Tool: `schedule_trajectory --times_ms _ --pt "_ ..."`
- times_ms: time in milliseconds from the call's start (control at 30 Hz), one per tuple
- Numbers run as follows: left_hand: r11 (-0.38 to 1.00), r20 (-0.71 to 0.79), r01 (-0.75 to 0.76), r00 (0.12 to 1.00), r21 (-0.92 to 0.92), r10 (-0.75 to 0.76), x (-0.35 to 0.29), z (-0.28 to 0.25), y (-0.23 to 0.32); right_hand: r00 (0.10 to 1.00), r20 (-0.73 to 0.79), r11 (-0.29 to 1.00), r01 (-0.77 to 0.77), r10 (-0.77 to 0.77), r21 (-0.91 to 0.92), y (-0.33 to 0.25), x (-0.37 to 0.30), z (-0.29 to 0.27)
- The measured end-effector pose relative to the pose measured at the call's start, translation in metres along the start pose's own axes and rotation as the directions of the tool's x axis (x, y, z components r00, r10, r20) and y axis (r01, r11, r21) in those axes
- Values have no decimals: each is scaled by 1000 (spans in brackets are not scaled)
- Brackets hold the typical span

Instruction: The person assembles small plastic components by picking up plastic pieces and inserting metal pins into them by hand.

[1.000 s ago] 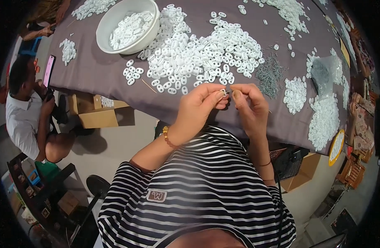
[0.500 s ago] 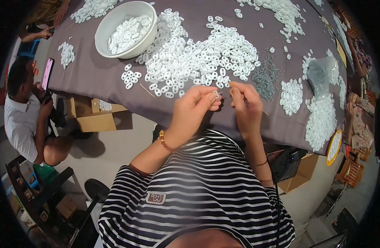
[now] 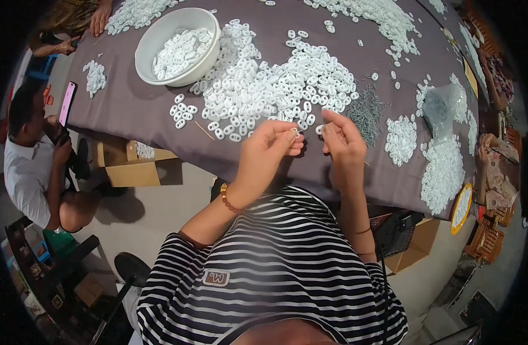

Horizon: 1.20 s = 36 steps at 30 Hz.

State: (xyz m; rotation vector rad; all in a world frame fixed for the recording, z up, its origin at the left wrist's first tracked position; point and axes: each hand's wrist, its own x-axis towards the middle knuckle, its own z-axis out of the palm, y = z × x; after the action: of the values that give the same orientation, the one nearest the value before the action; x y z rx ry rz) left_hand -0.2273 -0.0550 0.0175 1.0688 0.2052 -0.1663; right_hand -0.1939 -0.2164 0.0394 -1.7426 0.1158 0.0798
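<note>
My left hand pinches a small white oval two-hole piece between thumb and fingertips, just above the table's near edge. Close by on its right is my right hand, its index finger raised apart from the thumb. Another white oval piece shows beside the right thumb tip; whether it touches the thumb or lies on the cloth I cannot tell. Beyond both hands spreads a large heap of the same white pieces. A pile of small grey screw-like parts lies past the right hand.
A white bowl of pieces stands at the far left of the heap. A thin stick lies nearby. On the right are smaller piles and a clear plastic bag. A person with a pink phone sits at left, near a cardboard box.
My right index finger has lifted away from the thumb, and a white piece now shows beside the thumb. My left hand keeps its pinch. The view has shifted slightly.
</note>
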Motion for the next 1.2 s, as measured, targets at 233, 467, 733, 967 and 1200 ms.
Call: schedule_trajectory --times_ms 233,467,733,967,1200 --pt "998 27 62 998 -12 -62 0 7 10 939 233 855 -329 252 402 -4 -2 -13" --pt "998 31 53 998 32 -54 -1 8 10 877 338 717 -476 341 510 -1 0 -14" --pt "992 -15 62 998 111 -61 -6 15 14 951 165 868 -306 260 391 -2 -8 -2" --pt "985 -15 46 999 164 -44 -6 14 13 973 141 911 -222 183 347 -1 -11 1" --pt "985 -4 34 999 167 -34 -6 13 11 984 120 936 -161 130 313 -2 -12 3"
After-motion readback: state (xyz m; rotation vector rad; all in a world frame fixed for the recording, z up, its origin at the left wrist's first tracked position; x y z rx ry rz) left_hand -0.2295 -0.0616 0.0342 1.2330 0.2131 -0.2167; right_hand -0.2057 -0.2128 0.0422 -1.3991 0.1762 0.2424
